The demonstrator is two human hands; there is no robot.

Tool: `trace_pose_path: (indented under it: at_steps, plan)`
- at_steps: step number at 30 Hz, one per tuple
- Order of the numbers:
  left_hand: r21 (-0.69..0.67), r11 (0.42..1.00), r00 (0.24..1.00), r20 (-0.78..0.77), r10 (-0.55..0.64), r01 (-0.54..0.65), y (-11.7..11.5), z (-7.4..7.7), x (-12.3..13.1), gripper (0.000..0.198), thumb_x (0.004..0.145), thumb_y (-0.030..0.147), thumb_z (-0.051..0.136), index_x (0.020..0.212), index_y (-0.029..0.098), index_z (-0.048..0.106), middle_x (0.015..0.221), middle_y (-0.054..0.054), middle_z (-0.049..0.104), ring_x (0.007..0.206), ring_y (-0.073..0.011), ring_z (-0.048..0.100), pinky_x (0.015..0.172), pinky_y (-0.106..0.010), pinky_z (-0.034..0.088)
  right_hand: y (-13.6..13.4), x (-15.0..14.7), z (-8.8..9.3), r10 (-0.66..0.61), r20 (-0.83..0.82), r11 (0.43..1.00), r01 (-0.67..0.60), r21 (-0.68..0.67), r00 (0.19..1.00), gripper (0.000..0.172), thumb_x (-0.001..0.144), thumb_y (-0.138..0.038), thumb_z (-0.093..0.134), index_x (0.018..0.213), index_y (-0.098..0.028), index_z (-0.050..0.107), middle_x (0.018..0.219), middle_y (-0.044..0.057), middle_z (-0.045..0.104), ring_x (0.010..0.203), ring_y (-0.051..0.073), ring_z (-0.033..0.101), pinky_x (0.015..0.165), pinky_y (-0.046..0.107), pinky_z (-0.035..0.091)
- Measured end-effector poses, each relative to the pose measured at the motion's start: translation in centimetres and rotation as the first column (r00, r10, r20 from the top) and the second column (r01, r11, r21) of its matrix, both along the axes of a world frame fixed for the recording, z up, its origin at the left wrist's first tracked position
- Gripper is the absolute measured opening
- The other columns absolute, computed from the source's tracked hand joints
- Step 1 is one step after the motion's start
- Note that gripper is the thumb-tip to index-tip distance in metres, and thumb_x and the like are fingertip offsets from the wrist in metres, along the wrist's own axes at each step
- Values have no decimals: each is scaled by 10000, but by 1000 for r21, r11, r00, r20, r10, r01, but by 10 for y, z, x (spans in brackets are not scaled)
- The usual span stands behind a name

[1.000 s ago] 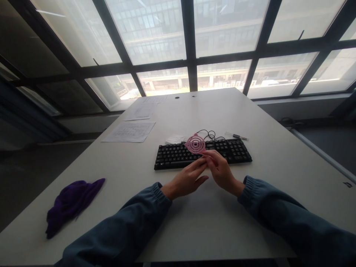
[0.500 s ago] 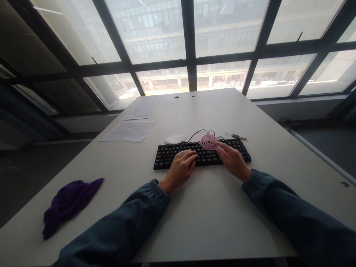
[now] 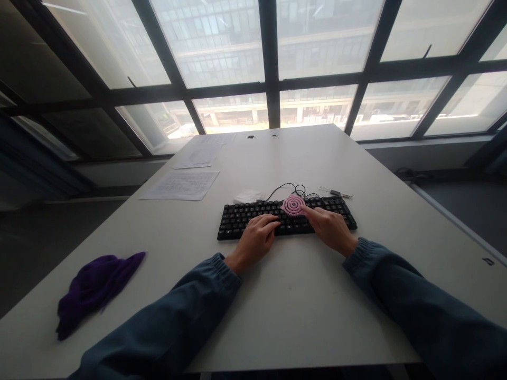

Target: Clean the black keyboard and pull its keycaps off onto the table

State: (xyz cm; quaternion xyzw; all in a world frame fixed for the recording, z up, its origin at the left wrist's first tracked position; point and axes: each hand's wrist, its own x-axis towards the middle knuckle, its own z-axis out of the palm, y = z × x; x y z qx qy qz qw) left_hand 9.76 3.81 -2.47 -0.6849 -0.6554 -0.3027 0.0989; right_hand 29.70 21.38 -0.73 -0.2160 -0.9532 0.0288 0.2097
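A black keyboard [image 3: 245, 219] lies across the middle of the white table [image 3: 293, 306]. My left hand [image 3: 256, 238] rests on its keys left of centre, fingers curled loosely and holding nothing. My right hand [image 3: 329, 228] grips the handle of a pink round brush [image 3: 293, 205] with ring-shaped ribs. The brush head lies flat on the keys near the keyboard's middle. Both forearms wear dark blue sleeves.
A purple cloth [image 3: 97, 286] sits crumpled near the left table edge. Printed sheets [image 3: 180, 184] lie at the far left. A white wipe [image 3: 249, 196], a coiled black cable [image 3: 295, 188] and a small pen-like tool [image 3: 336, 193] lie behind the keyboard. Windows stand beyond.
My right hand moved the pink brush from raised in front of me down onto the keys. My left hand went from beside the brush to resting on the keyboard.
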Motion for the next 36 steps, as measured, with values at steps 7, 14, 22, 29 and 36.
trace_pose_path:
  at_steps: [7, 14, 22, 29, 36]
  plan:
    - [-7, 1000, 1000, 24, 17, -17, 1, 1, 1, 305, 903, 84, 574, 1144, 212, 711, 1259, -71, 684, 1206, -260, 606, 1058, -474, 492, 3, -9, 8, -137, 69, 991, 137, -1, 988, 440, 1073, -370, 299, 1423, -283, 551, 934, 59, 708, 770, 181, 653, 585, 276, 303]
    - [-4, 1000, 999, 42, 26, -26, 2, 3, 2, 287, 904, 81, 573, 1115, 210, 719, 1235, -71, 694, 1174, -255, 618, 1035, -471, 502, 5, -19, 10, -128, 84, 992, 128, 1, 988, 453, 1074, -383, 284, 1456, -302, 516, 940, 55, 708, 812, 190, 661, 608, 285, 325]
    - [2, 1000, 999, 42, 22, -22, 2, 2, 1, 291, 903, 88, 573, 1118, 216, 720, 1230, -74, 693, 1180, -256, 619, 1026, -464, 512, 12, -17, 8, -199, 39, 980, 199, -1, 979, 417, 1061, -358, 326, 1382, -289, 585, 938, 61, 717, 797, 200, 650, 594, 289, 306]
    - [-5, 1000, 999, 48, 15, -15, 0, 2, 1, 305, 898, 78, 574, 1136, 212, 710, 1252, -73, 683, 1191, -257, 609, 1037, -471, 503, 4, -9, 2, -30, -45, 999, 29, -19, 999, 403, 1059, -361, 367, 1359, -276, 623, 841, 43, 689, 714, 167, 607, 592, 280, 287]
    - [-6, 1000, 997, 72, -1, 2, 0, 3, 0, 299, 903, 87, 577, 1140, 210, 711, 1252, -82, 683, 1188, -262, 612, 1035, -480, 504, 15, 14, -4, 68, -81, 997, -72, -42, 994, 364, 1025, -300, 451, 1314, -268, 668, 827, 35, 694, 703, 160, 595, 614, 263, 311]
